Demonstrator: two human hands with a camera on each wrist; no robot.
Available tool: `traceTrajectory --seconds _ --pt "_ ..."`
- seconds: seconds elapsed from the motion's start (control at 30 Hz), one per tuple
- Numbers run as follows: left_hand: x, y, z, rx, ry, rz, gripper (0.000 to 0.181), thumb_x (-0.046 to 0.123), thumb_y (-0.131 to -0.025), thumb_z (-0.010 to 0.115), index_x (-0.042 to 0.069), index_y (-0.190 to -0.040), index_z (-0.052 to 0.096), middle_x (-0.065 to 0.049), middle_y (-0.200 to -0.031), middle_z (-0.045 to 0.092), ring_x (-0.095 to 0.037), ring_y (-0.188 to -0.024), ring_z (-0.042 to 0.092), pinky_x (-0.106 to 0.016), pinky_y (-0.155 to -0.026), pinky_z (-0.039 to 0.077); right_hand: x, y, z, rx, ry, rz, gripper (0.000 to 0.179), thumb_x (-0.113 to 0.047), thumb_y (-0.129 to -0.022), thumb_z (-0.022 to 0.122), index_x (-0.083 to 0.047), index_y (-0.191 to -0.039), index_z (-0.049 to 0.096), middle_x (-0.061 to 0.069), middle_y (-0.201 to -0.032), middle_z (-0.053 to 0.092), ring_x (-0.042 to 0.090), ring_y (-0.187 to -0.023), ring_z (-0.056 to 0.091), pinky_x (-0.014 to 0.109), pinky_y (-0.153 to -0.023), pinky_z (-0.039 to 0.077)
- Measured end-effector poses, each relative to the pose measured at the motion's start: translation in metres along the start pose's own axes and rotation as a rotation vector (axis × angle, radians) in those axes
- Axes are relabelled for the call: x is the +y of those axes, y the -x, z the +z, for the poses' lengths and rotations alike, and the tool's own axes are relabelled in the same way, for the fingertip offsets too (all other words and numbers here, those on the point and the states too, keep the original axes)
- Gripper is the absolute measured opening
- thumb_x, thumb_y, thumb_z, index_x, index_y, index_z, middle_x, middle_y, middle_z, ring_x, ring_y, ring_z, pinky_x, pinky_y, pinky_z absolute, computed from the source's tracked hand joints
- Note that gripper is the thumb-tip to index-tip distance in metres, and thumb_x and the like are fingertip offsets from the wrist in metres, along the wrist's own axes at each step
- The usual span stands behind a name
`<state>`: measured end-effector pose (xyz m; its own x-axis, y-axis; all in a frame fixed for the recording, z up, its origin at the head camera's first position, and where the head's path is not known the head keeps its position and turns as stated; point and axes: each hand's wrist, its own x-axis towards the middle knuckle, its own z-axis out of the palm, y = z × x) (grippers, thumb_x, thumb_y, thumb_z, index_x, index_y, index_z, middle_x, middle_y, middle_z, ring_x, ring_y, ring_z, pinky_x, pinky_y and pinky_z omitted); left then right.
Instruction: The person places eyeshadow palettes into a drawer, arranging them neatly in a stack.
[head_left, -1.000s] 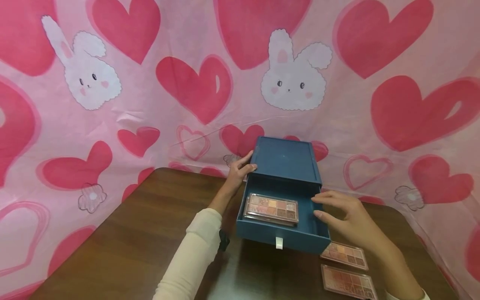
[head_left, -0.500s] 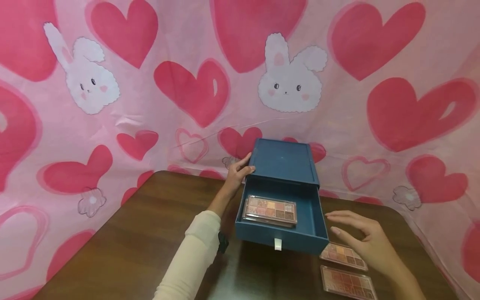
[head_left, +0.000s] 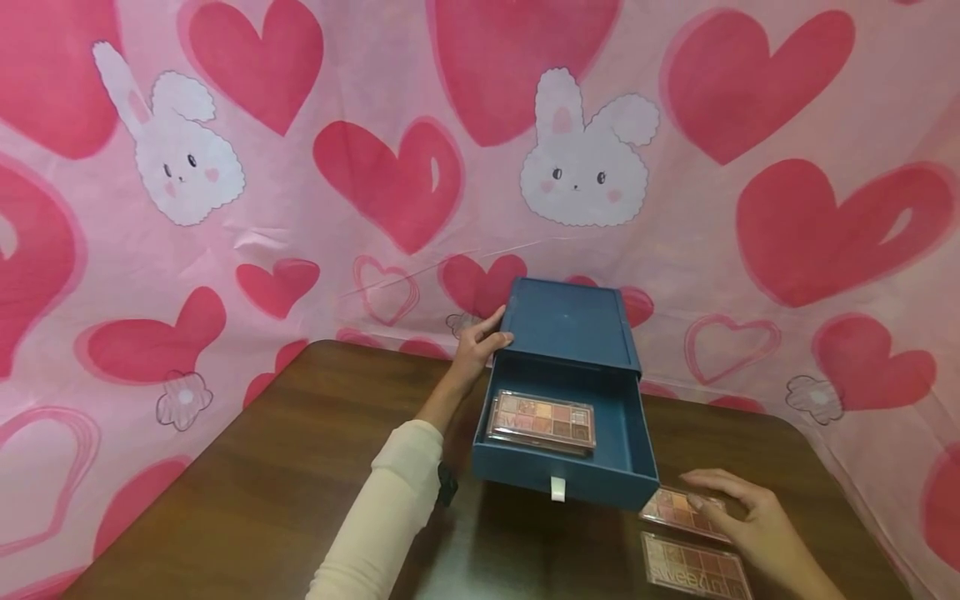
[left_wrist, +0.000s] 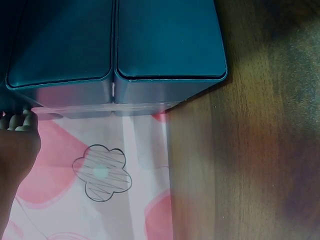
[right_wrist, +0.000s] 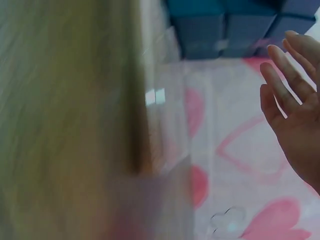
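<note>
A blue drawer box (head_left: pixel 573 321) stands on the table in the head view, its drawer (head_left: pixel 570 483) pulled out toward me. Inside, at the left, lie eyeshadow palettes (head_left: pixel 543 417), one on top of another. My left hand (head_left: pixel 474 350) holds the box's left side near the front edge, thumb at the top. My right hand (head_left: pixel 761 521) is right of the drawer, over a palette (head_left: pixel 667 508) on the table, fingers loosely bent; whether it touches is unclear. A second palette (head_left: pixel 693 568) lies nearer to me. The right wrist view shows the right hand (right_wrist: pixel 300 105) with fingers extended.
A white pull tab (head_left: pixel 558 489) sticks out from the drawer front. The brown wooden table (head_left: pixel 285 467) extends to both sides. Behind it hangs a pink cloth (head_left: pixel 480 225) with hearts and rabbits. The left wrist view shows the box side (left_wrist: pixel 170 40) in separate sections.
My right hand has moved away from the drawer's right side, rightward and down, to the palettes on the table. The left hand keeps its place on the box.
</note>
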<state>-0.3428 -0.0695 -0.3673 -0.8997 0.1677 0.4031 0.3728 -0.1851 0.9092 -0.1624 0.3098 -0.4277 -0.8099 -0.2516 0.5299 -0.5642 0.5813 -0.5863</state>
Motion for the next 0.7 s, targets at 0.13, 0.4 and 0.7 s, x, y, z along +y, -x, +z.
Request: traceTrajectory --seconds 0.13,0.4,0.7 --pt "0.000 0.001 0.000 0.005 -0.009 0.007 0.066 0.012 -0.089 0.056 0.001 -0.152 0.043 -0.038 -0.136 0.057 -0.004 -0.094 0.066 -0.020 -0.087 0.057 0.024 0.009 -0.003 0.017 0.064 0.036 0.030 0.005 -0.081 0.076 -0.006 -0.109 0.076 -0.028 -0.112 0.067 -0.022 -0.109 0.052 0.000 -0.085 0.042" --pt "0.001 0.001 -0.001 -0.007 -0.023 0.012 0.069 0.016 -0.088 0.057 0.001 -0.153 0.041 -0.031 -0.146 0.053 -0.014 -0.105 0.065 -0.027 -0.095 0.056 0.068 0.022 -0.012 -0.037 0.042 0.064 0.039 0.007 -0.074 0.081 0.002 -0.112 0.073 -0.037 -0.117 0.059 -0.027 -0.112 0.043 -0.004 -0.085 0.038" --pt "0.001 0.001 0.000 -0.005 -0.014 -0.009 0.069 0.016 -0.087 0.057 0.003 -0.154 0.041 -0.031 -0.146 0.053 -0.011 -0.101 0.066 -0.028 -0.091 0.059 0.087 0.025 -0.021 -0.223 0.067 0.233 0.059 -0.006 -0.078 0.083 0.014 -0.128 0.059 -0.050 -0.118 0.040 -0.020 -0.098 0.051 0.012 -0.074 0.050"
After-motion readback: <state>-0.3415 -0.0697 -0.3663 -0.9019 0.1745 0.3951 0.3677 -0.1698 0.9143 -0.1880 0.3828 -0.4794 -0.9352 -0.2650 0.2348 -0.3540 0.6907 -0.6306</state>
